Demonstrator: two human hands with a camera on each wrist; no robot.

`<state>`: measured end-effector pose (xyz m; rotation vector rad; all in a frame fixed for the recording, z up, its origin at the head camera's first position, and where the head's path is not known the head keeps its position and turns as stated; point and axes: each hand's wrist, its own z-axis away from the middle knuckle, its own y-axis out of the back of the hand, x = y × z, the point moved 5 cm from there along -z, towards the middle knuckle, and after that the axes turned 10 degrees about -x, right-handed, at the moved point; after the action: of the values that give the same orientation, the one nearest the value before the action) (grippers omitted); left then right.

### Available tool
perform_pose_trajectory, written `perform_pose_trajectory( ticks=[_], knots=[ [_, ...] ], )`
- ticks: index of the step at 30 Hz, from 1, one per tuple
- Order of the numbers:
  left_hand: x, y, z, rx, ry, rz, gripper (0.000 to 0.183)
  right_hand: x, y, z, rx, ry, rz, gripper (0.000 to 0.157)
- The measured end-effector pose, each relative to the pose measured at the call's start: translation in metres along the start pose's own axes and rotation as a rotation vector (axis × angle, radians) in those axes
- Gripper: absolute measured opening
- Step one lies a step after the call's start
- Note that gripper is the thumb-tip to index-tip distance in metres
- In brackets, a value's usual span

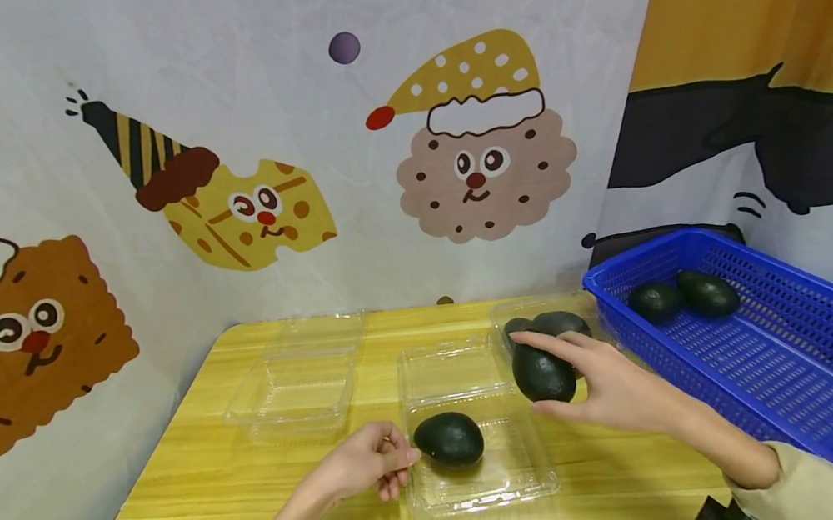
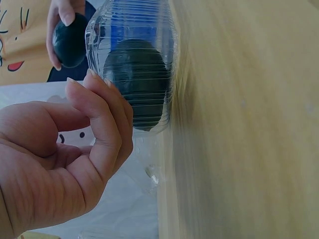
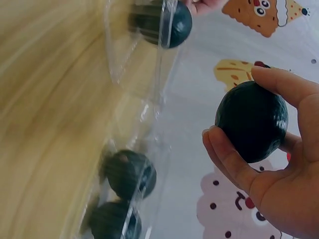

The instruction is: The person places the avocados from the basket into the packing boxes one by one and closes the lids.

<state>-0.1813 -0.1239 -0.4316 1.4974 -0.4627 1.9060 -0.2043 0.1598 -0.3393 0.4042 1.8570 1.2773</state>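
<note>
My right hand (image 1: 609,379) grips a dark green avocado (image 1: 544,373) between thumb and fingers, held above the table at the right side of an open clear plastic clamshell container (image 1: 517,485). One avocado (image 1: 449,439) lies at the left in that container. At the container's left rim is my left hand (image 1: 377,460), its thumb and curled fingers pinching the edge. In the left wrist view, the left hand's fingertips (image 2: 89,74) meet the ribbed clear wall, with the avocado (image 2: 137,84) behind it. The right wrist view shows the gripped avocado (image 3: 251,122) up close.
Behind my right hand stands another clear container with avocados (image 1: 561,323) in it. A blue plastic basket (image 1: 811,373) at the right holds two avocados (image 1: 708,293). Another open clear container (image 1: 304,388) sits at the back left of the wooden table (image 1: 182,483). A printed cloth hangs behind.
</note>
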Motion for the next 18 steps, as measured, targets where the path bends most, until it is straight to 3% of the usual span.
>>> perform_pose_trajectory(
  ticks=[11, 18],
  knots=[
    [0.0, 0.0, 0.0, -0.004, -0.005, 0.001, 0.025, -0.01, -0.031, -0.006, -0.079, 0.035, -0.027, 0.076],
    [-0.001, 0.0, 0.0, -0.003, -0.003, 0.005, 0.025, -0.019, -0.048, -0.01, -0.148, 0.118, -0.111, 0.075]
  ],
)
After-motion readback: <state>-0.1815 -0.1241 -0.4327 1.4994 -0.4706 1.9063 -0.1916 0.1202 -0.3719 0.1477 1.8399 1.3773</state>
